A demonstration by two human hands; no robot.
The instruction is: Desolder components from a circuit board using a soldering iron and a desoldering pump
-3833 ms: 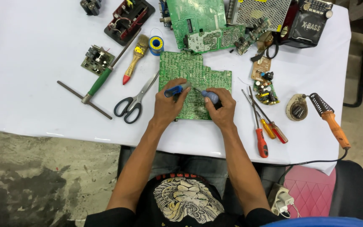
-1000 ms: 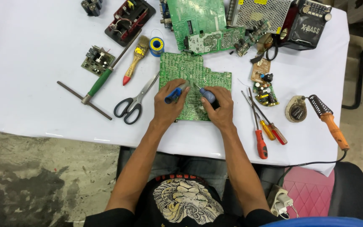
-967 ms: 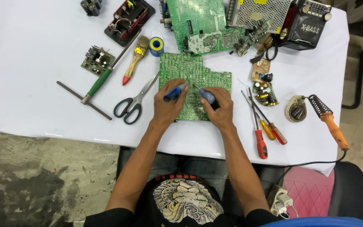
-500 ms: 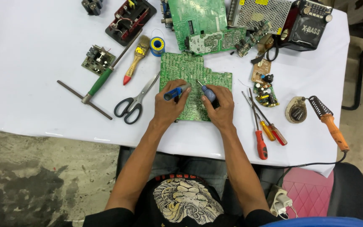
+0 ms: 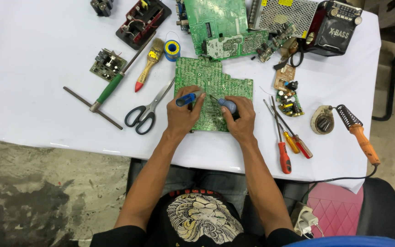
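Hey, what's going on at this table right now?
A seated person bends over a green circuit board on a white table. The left hand holds a blue-handled tool; the right hand holds another blue-handled tool, tip on the board. Scissors, screwdrivers and a soldering iron lie alongside.

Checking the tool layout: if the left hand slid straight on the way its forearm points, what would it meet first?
Probably more of the green circuit board under the left hand, then the larger board beyond; height is unclear.
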